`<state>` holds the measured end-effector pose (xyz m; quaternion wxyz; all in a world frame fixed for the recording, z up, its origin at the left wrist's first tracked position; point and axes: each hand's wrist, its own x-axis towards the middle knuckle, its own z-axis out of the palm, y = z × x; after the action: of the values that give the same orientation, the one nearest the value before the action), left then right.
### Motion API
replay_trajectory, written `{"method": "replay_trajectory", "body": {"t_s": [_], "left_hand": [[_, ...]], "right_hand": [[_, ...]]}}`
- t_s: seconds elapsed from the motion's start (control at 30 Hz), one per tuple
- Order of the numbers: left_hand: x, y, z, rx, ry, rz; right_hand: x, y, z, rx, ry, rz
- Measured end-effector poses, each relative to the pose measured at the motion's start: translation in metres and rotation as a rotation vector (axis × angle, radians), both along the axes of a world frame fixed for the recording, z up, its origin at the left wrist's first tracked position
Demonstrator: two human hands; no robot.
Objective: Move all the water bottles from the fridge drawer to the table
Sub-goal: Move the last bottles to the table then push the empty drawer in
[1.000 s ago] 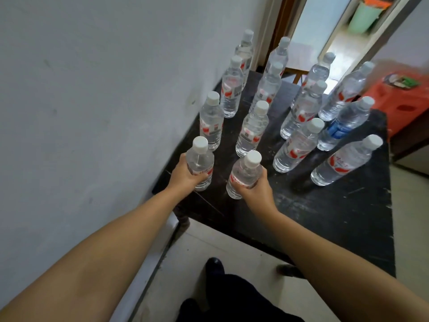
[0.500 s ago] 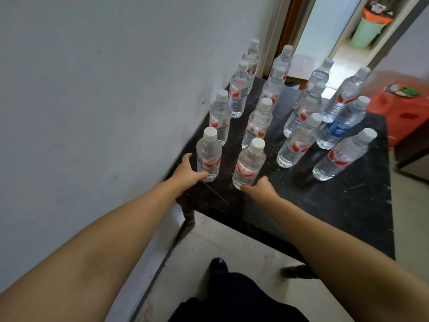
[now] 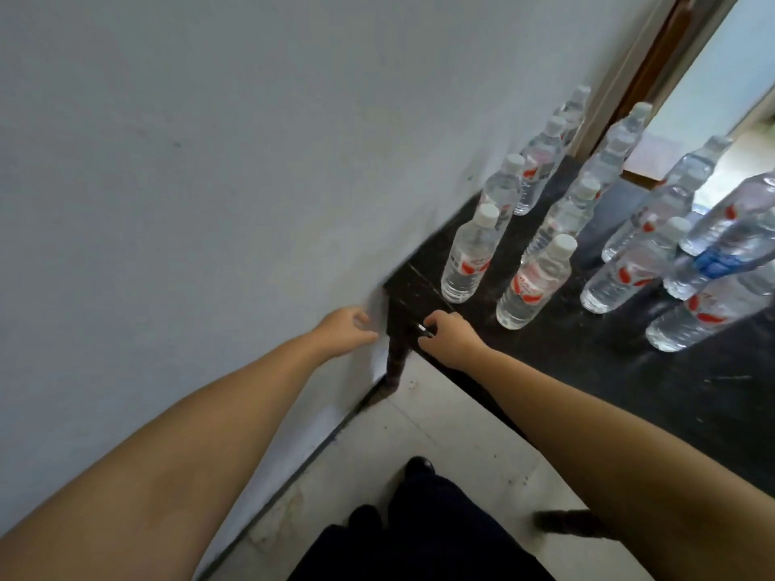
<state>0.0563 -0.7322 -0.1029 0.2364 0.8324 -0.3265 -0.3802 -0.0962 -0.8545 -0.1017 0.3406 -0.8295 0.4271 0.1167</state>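
Change: both hands have let go of the two nearest bottles and drawn back to the table's near corner; the view has swung left, so the wall fills more of it.
Left hand (image 3: 346,335): fingers loosely curled, holding nothing, just off the table corner, against the grey wall (image 3: 209,161).
Table leg (image 3: 396,362): dark, between the two hands, below the corner.
Right hand (image 3: 451,335): fingers loosely bent, holding nothing, over the edge of the black table (image 3: 629,371).
Left front bottle (image 3: 469,255): upright on the table, just beyond the right hand; clear, white cap, red-and-white label.
Right front bottle (image 3: 534,283): upright, beyond and to the right of the right hand, apart from it; same look.
Other water bottles (image 3: 629,266): upright in rows further back and right, all water-filled; blurred.
Blue-label bottle (image 3: 721,262): far right among them.
Shoe (image 3: 419,465): dark, on the pale floor below the hands.
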Motion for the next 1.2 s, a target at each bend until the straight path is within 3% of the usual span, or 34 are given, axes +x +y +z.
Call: {"method": "replay_trajectory", "body": {"t_s": [0.2, 0.4, 0.8, 1.2], "left_hand": [[0.03, 0.089, 0.007, 0.103, 0.0, 0.26], [0.003, 0.173, 0.002, 0.136, -0.02, 0.689], [-0.215, 0.273, -0.03, 0.199, 0.007, 1.407], [-0.481, 0.327, -0.009, 0.437, 0.007, 1.968]], "right_hand": [[0.057, 0.035, -0.002, -0.05, 0.108, 0.413], [0.09, 0.055, -0.003, -0.161, 0.133, 0.81], [0.06, 0.193, -0.03, -0.177, 0.065, 1.549], [-0.113, 0.369, -0.011, -0.242, -0.102, 2.218]]}}
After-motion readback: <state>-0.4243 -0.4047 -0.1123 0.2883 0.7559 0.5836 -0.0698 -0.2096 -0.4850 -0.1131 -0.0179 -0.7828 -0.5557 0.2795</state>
